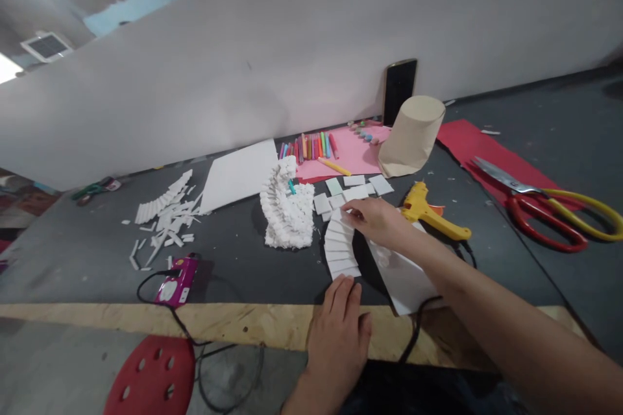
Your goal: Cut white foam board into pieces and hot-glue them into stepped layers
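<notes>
A curved fan of overlapping white rectangular pieces (339,248) lies on the dark tabletop. My left hand (339,327) rests flat at the table's front edge, its outstretched fingertips against the fan's near end. At the far end of the fan, my right hand (376,220) is closed, thumb and fingers pinched on a white piece, partly hidden by the fingers. Just beyond it lie several loose white pieces (354,193). A rough white stepped model (287,211) with a small teal bit on it stands left of the fan. Under my right forearm is a white sheet (402,275).
A yellow glue gun (431,213) and large scissors (540,198) lie to the right. A beige tapered form (413,136) stands behind, near a phone (400,91). Colored sticks (311,147), a white board (241,172), white scraps (170,224) and a purple box (178,282) with a cable sit leftward.
</notes>
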Demonstrator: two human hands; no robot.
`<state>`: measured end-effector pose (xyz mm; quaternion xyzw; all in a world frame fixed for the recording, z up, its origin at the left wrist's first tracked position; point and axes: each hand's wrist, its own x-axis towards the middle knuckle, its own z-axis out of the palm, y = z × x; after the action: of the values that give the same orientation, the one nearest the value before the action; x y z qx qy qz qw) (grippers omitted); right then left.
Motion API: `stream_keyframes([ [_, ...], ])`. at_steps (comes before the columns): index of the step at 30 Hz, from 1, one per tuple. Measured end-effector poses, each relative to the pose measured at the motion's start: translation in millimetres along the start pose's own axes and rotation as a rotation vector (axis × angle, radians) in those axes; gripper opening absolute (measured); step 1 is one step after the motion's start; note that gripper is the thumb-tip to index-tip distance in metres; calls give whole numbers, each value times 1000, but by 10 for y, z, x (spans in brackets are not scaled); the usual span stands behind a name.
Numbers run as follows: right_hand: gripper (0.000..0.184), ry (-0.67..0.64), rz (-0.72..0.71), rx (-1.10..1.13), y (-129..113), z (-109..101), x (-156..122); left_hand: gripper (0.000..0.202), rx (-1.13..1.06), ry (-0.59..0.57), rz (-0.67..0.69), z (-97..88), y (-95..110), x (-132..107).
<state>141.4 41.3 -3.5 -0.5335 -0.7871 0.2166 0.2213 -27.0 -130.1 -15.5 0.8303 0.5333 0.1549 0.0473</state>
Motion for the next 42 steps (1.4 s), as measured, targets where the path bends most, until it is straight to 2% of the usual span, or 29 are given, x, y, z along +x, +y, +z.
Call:
stream_keyframes([
  [9, 30, 0, 30, 41, -72, -30, -38, 39, -11, 49, 8, -4, -12, 5],
  [20, 33, -5, 0, 49, -135, -35, -59, 40, -6, 128, 40, 1, -57, 8],
  [35, 35, -75, 137, 293, -50, -113, -83, 41, -44, 41, 52, 2, -59, 51],
  [42, 35, -71, 150, 277, -29, -100, -75, 37, -55, 17, 41, 15, -61, 36],
])
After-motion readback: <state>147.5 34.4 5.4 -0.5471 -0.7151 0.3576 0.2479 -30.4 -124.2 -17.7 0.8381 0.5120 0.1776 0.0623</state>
